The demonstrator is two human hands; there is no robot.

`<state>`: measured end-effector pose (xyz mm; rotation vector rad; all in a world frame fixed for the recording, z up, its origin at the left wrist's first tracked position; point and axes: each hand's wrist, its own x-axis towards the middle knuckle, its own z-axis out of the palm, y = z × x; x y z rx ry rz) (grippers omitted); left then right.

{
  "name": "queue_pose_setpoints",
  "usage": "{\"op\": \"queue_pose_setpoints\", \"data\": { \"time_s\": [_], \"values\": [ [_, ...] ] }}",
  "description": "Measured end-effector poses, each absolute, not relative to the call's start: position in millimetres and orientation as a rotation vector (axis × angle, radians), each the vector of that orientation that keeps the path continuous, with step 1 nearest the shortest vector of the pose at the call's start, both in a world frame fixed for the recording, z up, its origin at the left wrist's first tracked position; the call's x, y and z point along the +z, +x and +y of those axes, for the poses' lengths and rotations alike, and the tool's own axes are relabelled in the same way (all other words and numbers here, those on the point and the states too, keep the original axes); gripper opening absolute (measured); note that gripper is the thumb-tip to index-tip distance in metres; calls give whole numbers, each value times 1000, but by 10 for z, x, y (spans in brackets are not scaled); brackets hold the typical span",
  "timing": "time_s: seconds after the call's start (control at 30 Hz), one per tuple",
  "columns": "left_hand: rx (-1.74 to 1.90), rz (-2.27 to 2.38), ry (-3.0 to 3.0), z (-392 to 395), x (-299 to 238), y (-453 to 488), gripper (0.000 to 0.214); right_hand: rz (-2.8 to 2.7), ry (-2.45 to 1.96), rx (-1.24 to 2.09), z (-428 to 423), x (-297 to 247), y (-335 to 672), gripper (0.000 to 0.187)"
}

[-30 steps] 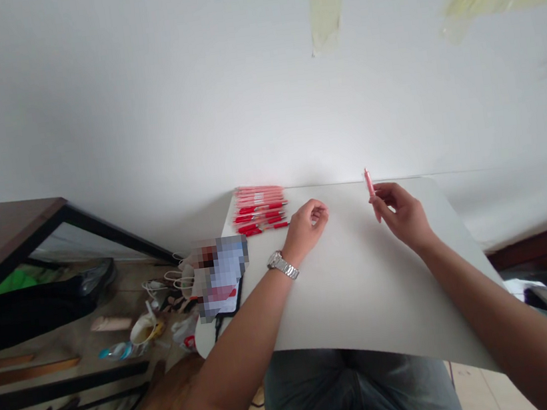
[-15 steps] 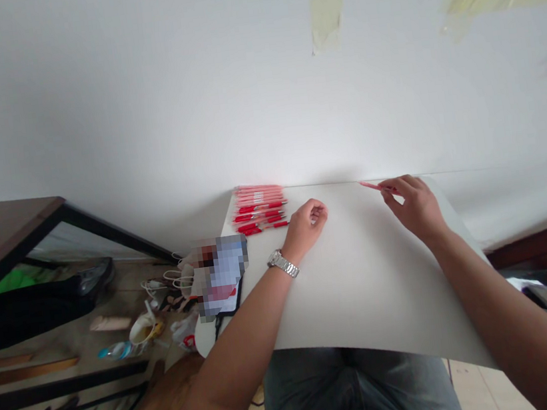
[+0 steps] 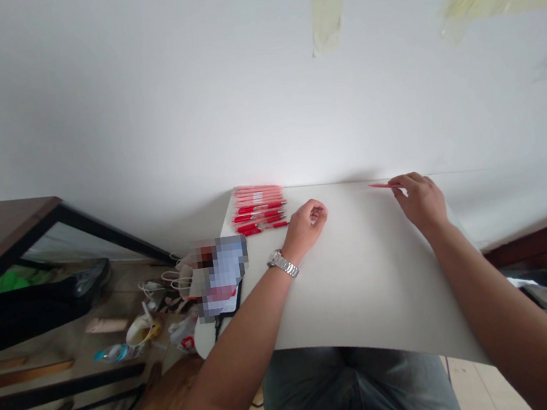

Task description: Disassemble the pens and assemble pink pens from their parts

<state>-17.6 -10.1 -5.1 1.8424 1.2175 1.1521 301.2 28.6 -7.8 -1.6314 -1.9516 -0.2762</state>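
My right hand (image 3: 418, 196) is over the far right part of the white table (image 3: 365, 287). Its thumb and fingertips pinch a slim pink-red pen (image 3: 380, 185), whose thin end points left. Fingers cover the rest of the pen. My left hand (image 3: 308, 219) rests on the table in a loose curl, with nothing visible inside it. Just left of that hand lie several red pens (image 3: 259, 216) in a row, some apparently in clear wrappers. Behind them, against the wall, is a stack of paler pink wrapped pens (image 3: 258, 195).
A phone (image 3: 225, 278), partly blurred out, lies at the table's left edge with a cable. The wall (image 3: 238, 88) borders the table's far side. To the left stand a dark-topped desk (image 3: 8, 220) and a cup (image 3: 139, 331); someone's shoe (image 3: 91, 277) shows there.
My right hand has shifted slightly right with the pen, which now lies closer to level. My left hand and the row of pens stay where they were.
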Motion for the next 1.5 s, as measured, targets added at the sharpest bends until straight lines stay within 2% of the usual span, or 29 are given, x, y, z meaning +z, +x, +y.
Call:
{"op": "queue_pose_setpoints", "data": {
  "time_s": [0.17, 1.07, 1.5],
  "values": [
    [1147, 1219, 1844, -106, -36, -177, 9, -1898, -1679, -160, 328, -118, 3039, 25],
    [1143, 1228, 1867, -103, -32, -182, 8, -1825, -1654, -102, 413, -258, 3115, 38],
    [1138, 1230, 1867, -117, -18, -187, 9, -1839, -1610, -69, 396, -232, 3120, 36]
  ]
}}
